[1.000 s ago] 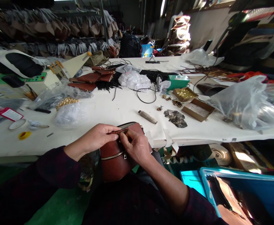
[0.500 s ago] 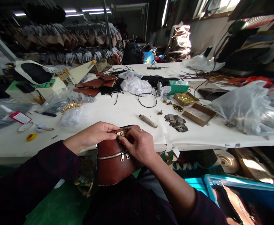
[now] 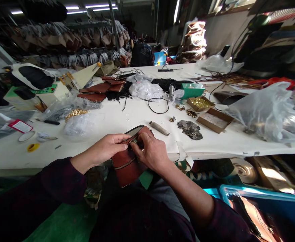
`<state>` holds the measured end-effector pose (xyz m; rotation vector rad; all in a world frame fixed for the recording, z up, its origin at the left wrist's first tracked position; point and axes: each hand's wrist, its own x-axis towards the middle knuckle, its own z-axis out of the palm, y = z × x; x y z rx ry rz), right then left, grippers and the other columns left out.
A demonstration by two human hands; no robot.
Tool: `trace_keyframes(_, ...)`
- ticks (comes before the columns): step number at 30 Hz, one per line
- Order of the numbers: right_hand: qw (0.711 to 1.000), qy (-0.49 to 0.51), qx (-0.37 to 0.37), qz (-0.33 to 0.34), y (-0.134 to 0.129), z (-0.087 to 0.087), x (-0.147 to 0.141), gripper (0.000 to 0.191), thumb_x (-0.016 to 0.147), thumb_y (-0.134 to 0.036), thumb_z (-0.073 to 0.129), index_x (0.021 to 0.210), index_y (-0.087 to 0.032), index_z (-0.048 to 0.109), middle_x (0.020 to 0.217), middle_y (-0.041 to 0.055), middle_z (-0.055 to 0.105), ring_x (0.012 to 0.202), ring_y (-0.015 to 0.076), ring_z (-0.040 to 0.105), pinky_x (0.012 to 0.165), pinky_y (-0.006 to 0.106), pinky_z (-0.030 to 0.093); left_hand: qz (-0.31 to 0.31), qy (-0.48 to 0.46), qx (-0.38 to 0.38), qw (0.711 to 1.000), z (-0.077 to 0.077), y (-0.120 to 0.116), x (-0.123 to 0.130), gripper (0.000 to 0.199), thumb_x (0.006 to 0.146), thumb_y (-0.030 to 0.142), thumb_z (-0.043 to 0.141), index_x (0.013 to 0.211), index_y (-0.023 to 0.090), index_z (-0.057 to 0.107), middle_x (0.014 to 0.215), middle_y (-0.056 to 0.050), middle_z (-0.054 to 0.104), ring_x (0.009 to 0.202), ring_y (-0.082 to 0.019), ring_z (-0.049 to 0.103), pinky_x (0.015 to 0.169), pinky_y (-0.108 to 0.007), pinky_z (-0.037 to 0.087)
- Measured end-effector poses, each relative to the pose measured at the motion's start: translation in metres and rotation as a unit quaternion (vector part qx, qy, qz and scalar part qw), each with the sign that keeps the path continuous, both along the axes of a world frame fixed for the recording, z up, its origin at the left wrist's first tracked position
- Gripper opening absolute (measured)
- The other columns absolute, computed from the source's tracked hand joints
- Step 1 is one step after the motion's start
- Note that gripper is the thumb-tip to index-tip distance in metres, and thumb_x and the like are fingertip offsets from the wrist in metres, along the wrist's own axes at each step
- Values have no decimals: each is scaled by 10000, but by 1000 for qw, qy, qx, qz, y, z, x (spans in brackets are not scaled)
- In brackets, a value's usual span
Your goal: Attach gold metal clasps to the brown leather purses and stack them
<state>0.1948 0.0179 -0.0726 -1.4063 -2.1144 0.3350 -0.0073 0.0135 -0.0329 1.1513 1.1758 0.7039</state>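
Note:
A brown leather bag (image 3: 128, 169) with a zip across its front is held at the near edge of the table, tilted so that part of its pale lining shows at the top. My left hand (image 3: 109, 148) grips the bag's upper left edge, thumb on the front and fingers along the rim. On the bag's upper front is a brass-coloured metal clasp (image 3: 133, 141), partly covered by fingers. My right hand (image 3: 151, 149) is closed around the clasp and the bag's upper right side, thumb pressed beside the metal. Its fingertips are partly hidden.
On the white table (image 3: 107, 124) lie a wrapped stick-like tool (image 3: 159, 128), a heap of dark metal plates (image 3: 190, 130), small cardboard boxes (image 3: 215, 120) and a red-labelled bottle (image 3: 20, 125). A plastic bag (image 3: 268, 116) bulges at right. Below it stands a blue crate (image 3: 263, 193).
The bag has tipped and turned, so its lining now shows and its front faces more downward. Both hands have moved with it and keep hold near the clasp.

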Motion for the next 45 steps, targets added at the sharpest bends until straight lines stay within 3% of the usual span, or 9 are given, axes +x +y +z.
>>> trace_keyframes(3, 995, 93, -45, -1, -2, -12, -3, 240, 911, -427, 745, 1036, -241, 660, 928, 28, 769, 848, 215, 709, 705, 302, 440, 5, -2, 17, 1000, -3, -1, 0, 537, 804, 327, 829, 1315, 184, 752, 1227, -89, 802, 1133, -287, 728, 976, -378, 533)
trace_keyframes(6, 982, 179, -56, 2, -2, -23, -6, 140, 901, -338, 715, 966, -241, 638, 879, 1, 741, 771, 176, 675, 691, 280, 454, -3, 31, 50, 998, -5, -1, -2, 515, 835, 350, 813, 1325, 201, 754, 1275, -77, 789, 1193, -297, 709, 1014, -379, 522)
trace_keyframes(9, 973, 216, -79, 20, -1, -21, -7, 87, 872, -269, 676, 944, -244, 632, 817, -22, 712, 702, 157, 640, 653, 266, 439, -15, 50, 65, 997, -6, 1, -4, 524, 851, 390, 800, 1336, 199, 752, 1291, -84, 784, 1196, -318, 710, 1007, -392, 532)
trace_keyframes(14, 983, 141, -115, 17, 1, -3, -2, 54, 855, -275, 678, 895, -240, 666, 759, -17, 709, 674, 164, 635, 614, 269, 378, -12, 54, 80, 995, -9, 1, -3, 520, 872, 387, 777, 1353, 193, 744, 1296, -91, 783, 1203, -327, 716, 1006, -396, 551)
trace_keyframes(17, 991, 83, -100, 16, 1, 3, -1, 174, 936, -365, 660, 834, -225, 656, 732, 3, 708, 643, 160, 614, 592, 280, 329, -14, 60, 98, 993, -9, -1, -2, 478, 892, 357, 751, 1344, 200, 751, 1315, -82, 777, 1225, -317, 708, 1044, -394, 540)
trace_keyframes(21, 998, -2, -57, 26, 0, 2, -3, 338, 1069, -465, 528, 889, -219, 672, 756, 28, 726, 666, 173, 638, 591, 305, 275, -31, 76, 123, 989, -8, -1, -2, 447, 903, 304, 724, 1339, 214, 756, 1309, -66, 777, 1206, -297, 711, 1046, -378, 527)
trace_keyframes(25, 996, -75, -13, 37, -3, -6, -9, 364, 1123, -461, 432, 993, -217, 667, 837, 49, 762, 700, 190, 667, 605, 327, 243, -63, 67, 97, 991, -11, 1, -4, 495, 886, 259, 733, 1380, 229, 727, 1288, -56, 781, 1157, -283, 719, 1017, -373, 524)
trace_keyframes(34, 994, -43, 46, 87, -3, -33, -15, 375, 1141, -376, 379, 949, -191, 643, 802, 46, 749, 651, 157, 605, 646, 328, 286, -58, 10, 27, 998, -24, -5, -2, 596, 847, 183, 713, 1442, 205, 679, 1245, -66, 787, 1092, -264, 722, 1002, -379, 519)
trace_keyframes(45, 999, 41, 2, 30, -15, -41, -21, 417, 1132, -404, 365, 875, -201, 624, 745, 32, 703, 611, 145, 568, 619, 312, 276, 5, -52, -29, 998, -23, -12, 6, 580, 773, 196, 778, 1352, 207, 749, 1362, -86, 755, 1170, -284, 714, 1013, -359, 516)
